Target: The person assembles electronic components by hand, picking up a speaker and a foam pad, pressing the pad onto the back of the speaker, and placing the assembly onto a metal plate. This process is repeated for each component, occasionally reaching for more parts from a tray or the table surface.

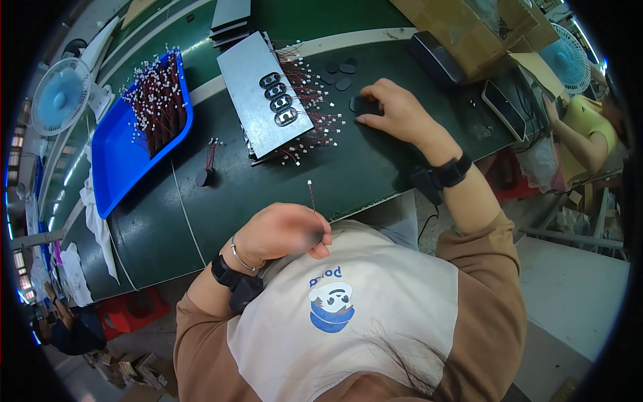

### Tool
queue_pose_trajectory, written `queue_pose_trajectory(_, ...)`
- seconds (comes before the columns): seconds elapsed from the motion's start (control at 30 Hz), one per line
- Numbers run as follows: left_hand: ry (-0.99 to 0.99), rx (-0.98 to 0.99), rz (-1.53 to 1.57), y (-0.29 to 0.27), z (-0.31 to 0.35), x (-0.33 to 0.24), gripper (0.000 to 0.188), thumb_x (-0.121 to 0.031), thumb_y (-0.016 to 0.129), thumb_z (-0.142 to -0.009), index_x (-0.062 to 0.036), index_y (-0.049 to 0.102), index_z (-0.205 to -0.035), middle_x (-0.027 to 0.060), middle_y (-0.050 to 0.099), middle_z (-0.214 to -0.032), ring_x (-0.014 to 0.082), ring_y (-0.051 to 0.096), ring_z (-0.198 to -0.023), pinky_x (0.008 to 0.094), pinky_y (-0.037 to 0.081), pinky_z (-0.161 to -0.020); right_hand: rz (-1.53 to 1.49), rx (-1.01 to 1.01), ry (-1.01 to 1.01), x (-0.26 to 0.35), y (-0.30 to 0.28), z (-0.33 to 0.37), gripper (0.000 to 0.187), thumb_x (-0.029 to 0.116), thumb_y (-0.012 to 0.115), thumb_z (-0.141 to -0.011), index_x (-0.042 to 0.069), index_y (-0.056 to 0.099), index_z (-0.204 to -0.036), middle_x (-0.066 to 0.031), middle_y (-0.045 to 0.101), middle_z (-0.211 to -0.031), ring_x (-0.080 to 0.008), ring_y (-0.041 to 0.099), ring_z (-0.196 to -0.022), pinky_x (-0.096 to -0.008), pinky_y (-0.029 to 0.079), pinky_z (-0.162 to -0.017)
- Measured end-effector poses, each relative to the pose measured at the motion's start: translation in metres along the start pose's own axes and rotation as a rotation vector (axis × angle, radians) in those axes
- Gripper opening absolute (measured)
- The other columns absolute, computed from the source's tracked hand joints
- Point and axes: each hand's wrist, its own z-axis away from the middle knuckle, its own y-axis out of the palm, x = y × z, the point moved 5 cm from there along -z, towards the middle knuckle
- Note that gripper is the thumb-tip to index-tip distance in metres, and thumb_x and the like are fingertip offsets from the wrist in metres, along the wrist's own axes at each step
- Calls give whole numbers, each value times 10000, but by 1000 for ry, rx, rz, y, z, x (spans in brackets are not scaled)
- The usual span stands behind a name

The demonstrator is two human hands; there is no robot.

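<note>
My left hand (281, 231) is closed near the front edge of the green table, holding a small dark part with a twisted red wire (312, 199) rising from it to a white plug. That part's body is blurred. Further right, my right hand (402, 114) pinches a flat black piece (362, 105) at the table surface. Several loose black ovals (343, 84) lie beside it. Between my hands and further back sits a stack of grey plates (251, 80); black oval parts (276, 99) rest on top, and red wires with white plugs stick out from its right side.
On the left, a blue tray (108, 171) holds many wired parts (157, 100). One wired black part (203, 177) lies near it. A black box (435, 57), a cardboard box (462, 30) and a phone (504, 109) stand or lie at right. Another person (589, 134) sits beyond.
</note>
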Motion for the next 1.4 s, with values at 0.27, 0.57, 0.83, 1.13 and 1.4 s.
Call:
queue_pose_trajectory(0.27,-16,-15,4,0,-1,1,308,-57,648,-797,112,547,-1034,213,625,-967,251,664,-830,342,539,-759,80,-25,-115,2,10,-8,300,164,735,-701,20,611,-934,-103,564,-844,-244,583,-732,-312,482,-644)
queue_pose_trajectory(0.57,148,-116,96,-11,-7,-4,331,-76,638,-822,59,533,-1105,251,534,-1151,256,652,-861,359,546,-767,-346,-44,-142,71,-2,38,278,89,727,-650,18,622,-896,-74,561,-801,-180,569,-669,-259,453,-574)
queue_pose_trajectory(0.83,163,2,27,-3,-15,-4,325,8,601,-828,51,538,-1143,183,516,-1210,254,638,-928,340,534,-823,-573,-75,-350,110,17,76,342,69,739,-608,0,631,-924,-75,556,-798,-148,553,-678,-245,450,-591)
queue_pose_trajectory(1.13,178,-27,-68,-4,-12,1,329,44,605,-806,63,543,-1129,168,566,-1124,255,637,-931,340,527,-840,-523,-68,-360,109,21,82,397,134,785,-640,-9,635,-979,-97,553,-850,-156,553,-695,-250,455,-596)
queue_pose_trajectory(1.4,184,-54,263,-9,-17,4,303,-37,599,-844,47,537,-1128,167,588,-1088,238,638,-912,331,535,-822,-560,-103,-367,112,14,85,423,121,776,-669,-9,622,-1041,-107,549,-913,-163,553,-763,-250,463,-630)
